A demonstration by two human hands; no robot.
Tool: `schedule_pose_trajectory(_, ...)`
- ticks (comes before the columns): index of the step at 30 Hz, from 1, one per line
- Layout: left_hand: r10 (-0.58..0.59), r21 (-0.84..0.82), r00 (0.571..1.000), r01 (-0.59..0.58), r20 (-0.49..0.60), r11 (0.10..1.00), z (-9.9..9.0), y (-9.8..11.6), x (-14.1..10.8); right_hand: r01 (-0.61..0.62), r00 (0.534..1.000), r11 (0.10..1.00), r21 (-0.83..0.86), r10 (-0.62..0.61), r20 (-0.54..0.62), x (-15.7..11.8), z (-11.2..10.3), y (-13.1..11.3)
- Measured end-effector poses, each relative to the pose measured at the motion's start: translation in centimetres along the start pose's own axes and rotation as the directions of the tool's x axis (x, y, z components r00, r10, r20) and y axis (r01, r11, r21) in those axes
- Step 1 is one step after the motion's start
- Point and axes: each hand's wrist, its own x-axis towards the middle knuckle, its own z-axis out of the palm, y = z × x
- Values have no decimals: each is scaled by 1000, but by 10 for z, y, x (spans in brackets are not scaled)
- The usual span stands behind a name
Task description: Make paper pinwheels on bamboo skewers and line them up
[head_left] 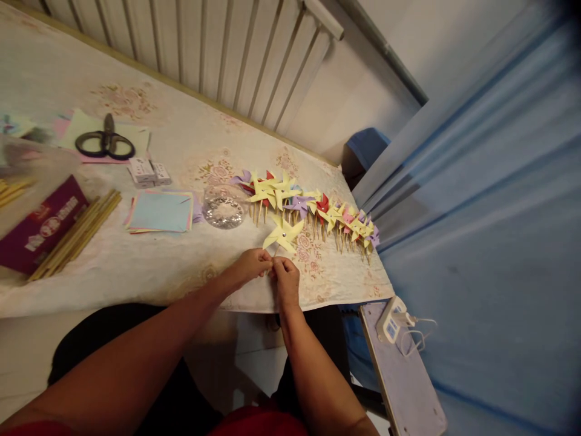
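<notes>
Near the table's front edge, a pale yellow paper pinwheel [283, 234] with a small pin at its centre stands above my hands. My left hand [255, 264] and my right hand [287, 278] meet below it, fingertips pinched on its thin stick. Most of the stick is hidden by my fingers. Just behind lies a long row of pinwheels [298, 204] in yellow, purple, red and pink, their sticks pointing towards me. To the left, a clear round dish [224, 212] holds small shiny metal pieces. Beside it is a stack of coloured paper squares [161, 211], light blue on top.
Further left are black-handled scissors [107, 144] on paper sheets, small white boxes [147, 172], a bundle of sticks [77, 236] and a purple packet [43, 227]. A blue curtain [476, 242] hangs at right, near a white power strip [391, 321] on a low stand.
</notes>
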Motion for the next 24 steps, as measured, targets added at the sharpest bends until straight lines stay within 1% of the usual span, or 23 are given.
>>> schedule_pose_trajectory(4, 11, 58, 1000, -10, -14, 998, 1, -1, -2, -17, 1000, 1000, 9, 17, -4, 0, 1, 0)
schedule_pose_trajectory(8, 18, 103, 999, -13, -42, 995, 1, -2, -6, -64, 998, 998, 13, 63, 28, 0, 2, -3)
schedule_pose_trajectory(11, -41, 58, 999, 41, 0, 997, 0, 0, -11, -100, 995, 994, 40, 99, 32, 3, -3, -4)
schedule_pose_trajectory(13, -88, 43, 996, 86, 27, 995, -3, 3, -15, -122, 992, 992, 41, 121, 34, 5, -10, -4)
schedule_pose_trajectory(15, -115, 47, 993, 115, 8, 992, -7, 6, -19, -140, 988, 990, -23, 141, 59, 8, -21, -4)
schedule_pose_trajectory(18, -150, 79, 986, 156, -77, 985, -13, 10, -25, -125, 981, 975, -183, 149, 127, 9, -39, -6)
schedule_pose_trajectory(19, -164, 105, 981, 175, -103, 979, -15, 12, -27, -106, 981, 960, -258, 143, 128, 9, -45, -7)
schedule_pose_trajectory(20, -177, 136, 976, 193, -124, 972, -17, 15, -29, -75, 989, 939, -336, 114, 97, 8, -49, -8)
schedule_pose_trajectory(22, -192, 198, 973, 215, -129, 956, -22, 19, -34, -1, 1000, 890, -455, 2, 2, 5, -52, -13)
schedule_pose_trajectory(23, -193, 223, 974, 215, -117, 951, -24, 20, -37, 41, 997, 870, -491, -64, -30, 4, -51, -18)
schedule_pose_trajectory(24, -194, 244, 976, 213, -101, 946, -27, 21, -39, 85, 992, 857, -508, -121, -38, 3, -48, -23)
